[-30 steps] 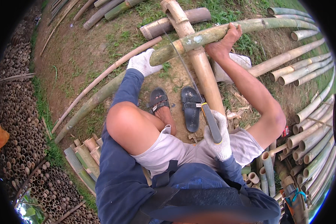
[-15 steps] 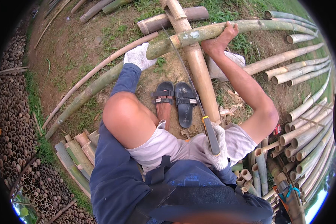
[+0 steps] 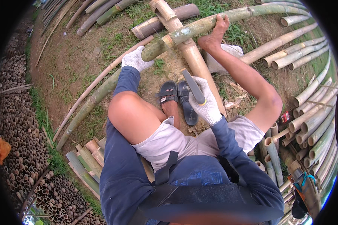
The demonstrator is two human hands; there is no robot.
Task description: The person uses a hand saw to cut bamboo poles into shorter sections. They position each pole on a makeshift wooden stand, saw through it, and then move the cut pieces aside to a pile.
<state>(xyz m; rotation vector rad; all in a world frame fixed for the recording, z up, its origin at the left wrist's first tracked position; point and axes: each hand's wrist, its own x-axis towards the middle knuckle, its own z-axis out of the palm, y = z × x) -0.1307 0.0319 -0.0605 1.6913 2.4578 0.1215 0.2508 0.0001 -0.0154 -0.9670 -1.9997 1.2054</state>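
Note:
A long green bamboo pole [image 3: 97, 92] lies across a thicker tan bamboo pole [image 3: 197, 60]. My left hand [image 3: 136, 60], in a white knit glove, is closed round the green pole left of this crossing. A pale ring-like line crosses the green pole near the crossing; whether it is cut through, I cannot tell. My right hand [image 3: 205, 100], also gloved, grips the grey-and-yellow handle of a hand saw [image 3: 193, 87] above the sandals, apart from the pole. The saw's blade cannot be made out. My bare right foot [image 3: 216, 32] presses on the green pole right of the crossing.
A short brown bamboo piece [image 3: 146, 29] lies under the tan pole's far end. A thin pole [image 3: 97, 80] runs beside the green one. Stacked bamboo [image 3: 319, 123] lies at right, and many cut ends [image 3: 20, 123] fill the left. One black sandal [image 3: 187, 108] stands unworn.
The saw has come away from the green pole. My right hand has moved forward and left, and the handle's yellow end now points back toward me. My left hand keeps its hold.

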